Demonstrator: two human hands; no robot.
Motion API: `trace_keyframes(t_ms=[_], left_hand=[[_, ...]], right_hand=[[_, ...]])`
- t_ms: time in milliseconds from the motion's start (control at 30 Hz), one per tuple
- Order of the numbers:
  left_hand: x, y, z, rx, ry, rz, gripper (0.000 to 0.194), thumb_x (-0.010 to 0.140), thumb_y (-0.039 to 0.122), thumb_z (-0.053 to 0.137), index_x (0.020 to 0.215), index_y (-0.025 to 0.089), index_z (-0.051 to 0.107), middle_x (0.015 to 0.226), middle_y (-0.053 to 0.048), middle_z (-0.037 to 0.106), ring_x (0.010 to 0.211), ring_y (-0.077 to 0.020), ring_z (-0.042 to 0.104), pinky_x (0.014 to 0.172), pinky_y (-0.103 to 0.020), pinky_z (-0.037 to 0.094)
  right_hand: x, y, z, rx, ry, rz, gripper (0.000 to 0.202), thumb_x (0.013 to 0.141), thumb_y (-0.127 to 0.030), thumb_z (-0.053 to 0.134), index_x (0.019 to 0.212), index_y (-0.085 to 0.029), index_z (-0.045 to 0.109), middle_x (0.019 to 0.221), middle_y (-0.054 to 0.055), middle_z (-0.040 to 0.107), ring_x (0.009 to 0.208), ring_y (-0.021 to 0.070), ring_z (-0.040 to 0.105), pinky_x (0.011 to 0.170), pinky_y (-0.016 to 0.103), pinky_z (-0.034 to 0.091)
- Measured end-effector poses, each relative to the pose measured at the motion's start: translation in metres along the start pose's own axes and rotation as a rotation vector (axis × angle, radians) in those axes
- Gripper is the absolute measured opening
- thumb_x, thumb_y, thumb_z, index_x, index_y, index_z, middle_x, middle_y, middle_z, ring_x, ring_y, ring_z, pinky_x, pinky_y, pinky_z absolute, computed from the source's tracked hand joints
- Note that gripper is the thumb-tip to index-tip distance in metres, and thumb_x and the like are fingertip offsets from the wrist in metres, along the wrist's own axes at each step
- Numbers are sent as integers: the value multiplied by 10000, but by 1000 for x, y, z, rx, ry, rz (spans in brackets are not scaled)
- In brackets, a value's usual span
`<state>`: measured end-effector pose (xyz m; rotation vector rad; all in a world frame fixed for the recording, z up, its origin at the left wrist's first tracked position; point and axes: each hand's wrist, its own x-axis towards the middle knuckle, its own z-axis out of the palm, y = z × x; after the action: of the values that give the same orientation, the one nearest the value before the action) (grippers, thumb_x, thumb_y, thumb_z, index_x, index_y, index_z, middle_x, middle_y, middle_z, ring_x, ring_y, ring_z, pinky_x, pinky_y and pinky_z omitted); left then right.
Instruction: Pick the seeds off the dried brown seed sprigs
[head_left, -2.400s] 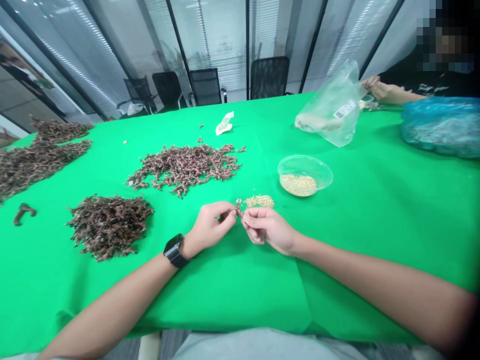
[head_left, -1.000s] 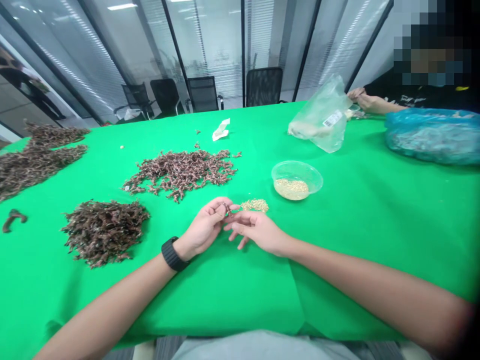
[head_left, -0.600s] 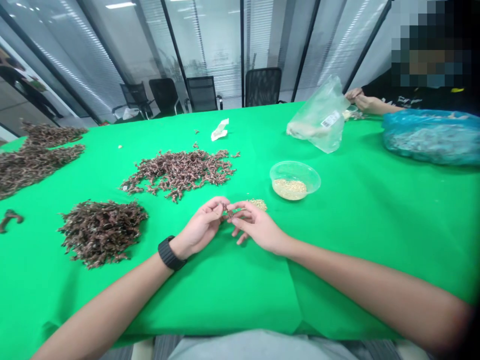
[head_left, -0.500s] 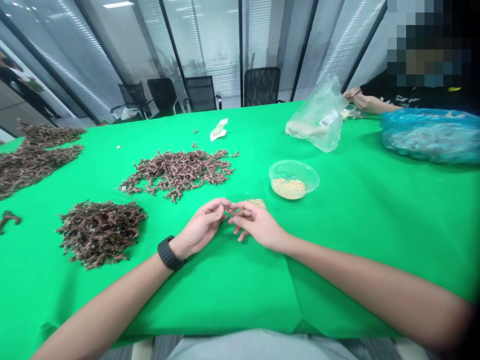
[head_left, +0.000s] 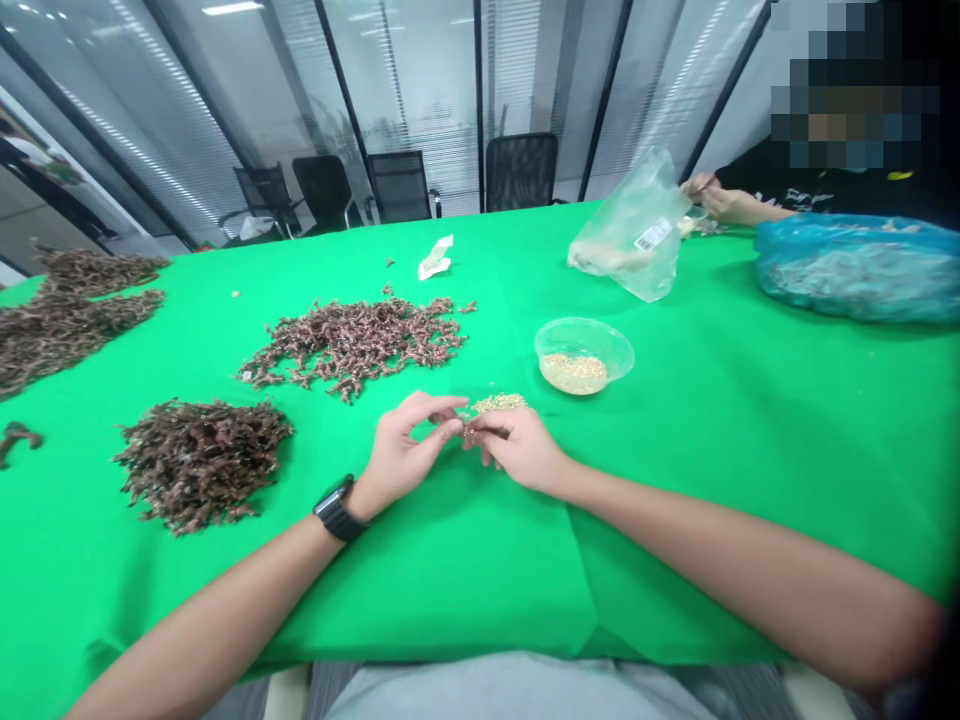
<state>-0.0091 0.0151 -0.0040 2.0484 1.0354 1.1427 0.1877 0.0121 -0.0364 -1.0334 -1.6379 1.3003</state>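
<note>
In front of me my left hand [head_left: 409,445] and my right hand [head_left: 525,452] meet at the fingertips over the green cloth. A small brown piece [head_left: 469,430], mostly hidden by the fingers, is pinched between them. My left forefinger is stretched out above the thumb, whose tip is at the piece. The right fingers are closed on its other side. Just beyond the fingertips lies a little heap of tiny gold-coloured bits [head_left: 501,403]. A clear plastic bowl [head_left: 620,352] behind it on the right holds more such bits.
Brown twisted pieces lie in a dense pile [head_left: 202,465] at left, a spread pile [head_left: 367,340] in the middle and more heaps [head_left: 75,320] far left. A clear bag [head_left: 652,230], a blue bag [head_left: 862,270] and another person's hands [head_left: 720,200] are at right. Crumpled white paper [head_left: 436,258] lies behind.
My left hand has turned, its forefinger now straighter and raised from the thumb. My right fingers have drawn closer together. The gold-coloured heap shows more fully.
</note>
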Motion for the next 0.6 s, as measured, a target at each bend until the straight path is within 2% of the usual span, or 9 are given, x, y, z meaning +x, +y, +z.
trace_keyframes(t_ms=[67,133,233,600], left_hand=[[-1,1,1,-2,9,-6,326,884,335,695,1184,206,681,938,-57,744,862,-181,663,865,-323,504],[-2,2,3,-15,-2,-26,281,879,341,698,1109,182,676,941,-62,739,839,-176,669,830,-307,518],[-4,1,5,-12,-17,-23,200,879,344,695,980,172,684,904,-55,732,802,-165,660,799,-291,519],[-4,3,4,41,-28,48,110,889,285,677,901,187,724,878,-61,729,818,-176,652,800,-303,498]], right_hand=[[0,-3,-1,-24,20,-10,182,851,-204,577,758,-175,730,591,2,651,452,96,523,451,219,378],[-1,-5,-1,-29,35,-12,188,866,-233,585,762,-178,732,537,-13,608,439,102,503,463,230,368],[-1,-9,-1,-18,52,-23,197,880,-290,596,791,-184,736,527,-22,581,440,105,482,470,238,356],[-2,-5,0,-61,74,-62,238,896,-359,591,800,-185,722,561,-11,584,497,127,527,509,249,378]])
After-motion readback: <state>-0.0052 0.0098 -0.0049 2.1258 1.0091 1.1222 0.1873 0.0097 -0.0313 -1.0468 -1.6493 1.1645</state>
